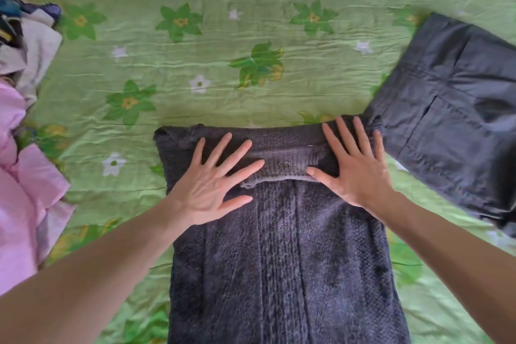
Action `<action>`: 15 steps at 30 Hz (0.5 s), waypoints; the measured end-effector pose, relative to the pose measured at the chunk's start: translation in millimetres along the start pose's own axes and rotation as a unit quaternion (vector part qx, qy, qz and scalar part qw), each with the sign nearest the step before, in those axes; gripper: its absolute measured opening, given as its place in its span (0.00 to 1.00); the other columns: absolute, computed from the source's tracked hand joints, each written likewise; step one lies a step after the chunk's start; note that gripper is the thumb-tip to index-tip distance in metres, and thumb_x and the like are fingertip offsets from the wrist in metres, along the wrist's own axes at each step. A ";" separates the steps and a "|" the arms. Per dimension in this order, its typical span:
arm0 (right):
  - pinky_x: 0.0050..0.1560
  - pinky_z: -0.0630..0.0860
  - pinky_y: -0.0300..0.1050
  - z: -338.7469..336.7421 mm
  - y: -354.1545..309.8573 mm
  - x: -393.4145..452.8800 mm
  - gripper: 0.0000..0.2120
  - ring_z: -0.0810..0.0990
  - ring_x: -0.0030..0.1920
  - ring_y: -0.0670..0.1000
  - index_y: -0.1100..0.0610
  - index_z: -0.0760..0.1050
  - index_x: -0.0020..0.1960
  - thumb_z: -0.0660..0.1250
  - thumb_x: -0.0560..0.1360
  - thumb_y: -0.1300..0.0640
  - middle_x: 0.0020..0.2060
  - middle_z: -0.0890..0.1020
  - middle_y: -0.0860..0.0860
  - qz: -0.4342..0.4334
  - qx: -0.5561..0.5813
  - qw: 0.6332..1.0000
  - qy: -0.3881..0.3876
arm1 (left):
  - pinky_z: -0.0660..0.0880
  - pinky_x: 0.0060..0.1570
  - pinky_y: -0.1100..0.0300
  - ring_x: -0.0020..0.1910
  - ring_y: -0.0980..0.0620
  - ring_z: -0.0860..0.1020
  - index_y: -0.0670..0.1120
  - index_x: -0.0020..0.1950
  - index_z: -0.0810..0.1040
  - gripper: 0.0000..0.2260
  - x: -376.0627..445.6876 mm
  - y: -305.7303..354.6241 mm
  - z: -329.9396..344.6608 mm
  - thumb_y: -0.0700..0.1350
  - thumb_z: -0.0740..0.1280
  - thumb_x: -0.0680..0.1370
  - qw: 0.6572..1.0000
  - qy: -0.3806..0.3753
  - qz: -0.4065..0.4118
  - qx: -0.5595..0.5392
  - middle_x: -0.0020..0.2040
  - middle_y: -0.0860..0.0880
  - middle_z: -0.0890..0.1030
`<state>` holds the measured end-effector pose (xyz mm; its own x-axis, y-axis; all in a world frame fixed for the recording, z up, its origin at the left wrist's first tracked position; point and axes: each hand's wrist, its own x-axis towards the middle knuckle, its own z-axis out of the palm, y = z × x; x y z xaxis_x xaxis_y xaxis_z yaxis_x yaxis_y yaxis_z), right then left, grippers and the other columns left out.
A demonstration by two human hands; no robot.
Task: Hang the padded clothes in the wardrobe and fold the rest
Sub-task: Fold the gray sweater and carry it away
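Note:
A dark grey knitted sweater (282, 254) lies flat on the bed in front of me, its far end folded back toward me in a band. My left hand (215, 179) presses flat on the left part of that folded band, fingers spread. On the band's right part my right hand (351, 167) lies flat too, fingers straight. Neither hand grips the fabric.
A green flowered bedsheet (223, 64) covers the bed. Folded dark grey trousers (452, 117) lie to the right, touching the sweater's far right corner. A pink garment (25, 184) lies at the left edge, with a heap of mixed clothes (25, 36) beyond it.

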<state>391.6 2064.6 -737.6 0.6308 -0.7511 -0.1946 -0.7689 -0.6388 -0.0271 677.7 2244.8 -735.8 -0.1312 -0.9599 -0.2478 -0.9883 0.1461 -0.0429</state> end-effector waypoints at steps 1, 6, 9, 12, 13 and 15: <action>0.81 0.39 0.63 0.4 2.5 -0.5 0.47 0.38 0.84 0.55 0.42 0.40 0.84 0.40 0.74 0.18 0.84 0.44 0.47 0.000 -0.006 1.000 -0.003 | 0.54 0.75 0.25 0.84 0.36 0.45 0.62 0.85 0.41 0.33 0.2 -1.3 0.4 0.71 0.44 0.83 1.000 0.005 0.004 0.002 0.86 0.48 0.41; 0.81 0.37 0.63 -4.4 10.8 -1.5 0.46 0.37 0.83 0.54 0.43 0.39 0.84 0.40 0.74 0.19 0.84 0.42 0.47 -0.032 -0.012 0.999 -0.009 | 0.52 0.80 0.32 0.85 0.38 0.45 0.59 0.86 0.42 0.33 -10.0 -13.4 2.5 0.69 0.47 0.84 1.000 0.020 0.020 0.000 0.86 0.47 0.42; 0.81 0.39 0.64 -0.9 15.4 -2.3 0.47 0.33 0.83 0.53 0.43 0.35 0.84 0.38 0.73 0.18 0.84 0.38 0.47 -0.039 -0.005 0.999 -0.025 | 0.51 0.80 0.33 0.85 0.37 0.46 0.58 0.86 0.45 0.34 -17.1 -15.1 5.8 0.70 0.47 0.84 1.000 0.007 0.018 0.019 0.86 0.44 0.43; 0.82 0.40 0.63 -5.4 9.1 -2.6 0.46 0.33 0.82 0.53 0.45 0.36 0.84 0.39 0.75 0.20 0.84 0.39 0.48 -0.048 0.002 0.999 -0.024 | 0.51 0.80 0.33 0.85 0.38 0.47 0.56 0.86 0.53 0.33 -16.5 2.1 1.1 0.69 0.47 0.84 1.000 0.011 -0.021 -0.008 0.86 0.43 0.47; 0.82 0.40 0.62 -9.0 6.4 -5.7 0.44 0.33 0.82 0.52 0.45 0.36 0.84 0.39 0.76 0.22 0.84 0.39 0.48 -0.058 0.003 0.998 -0.021 | 0.52 0.80 0.33 0.85 0.39 0.48 0.54 0.85 0.56 0.33 -16.8 9.9 -1.9 0.68 0.47 0.84 0.999 0.013 -0.038 -0.025 0.86 0.44 0.49; 0.82 0.41 0.61 -14.6 0.7 -21.0 0.40 0.34 0.83 0.51 0.45 0.36 0.84 0.40 0.80 0.26 0.84 0.41 0.48 -0.090 0.007 0.996 -0.013 | 0.53 0.80 0.35 0.85 0.41 0.51 0.52 0.85 0.59 0.33 -23.1 27.6 -3.5 0.67 0.49 0.84 0.996 0.021 -0.065 -0.051 0.86 0.45 0.51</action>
<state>379.3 2077.5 -719.3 0.7555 -0.6206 -0.2099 -0.6456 -0.7597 -0.0775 653.2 2270.1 -727.8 -0.0024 -0.9784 -0.2065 -0.9997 -0.0031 0.0261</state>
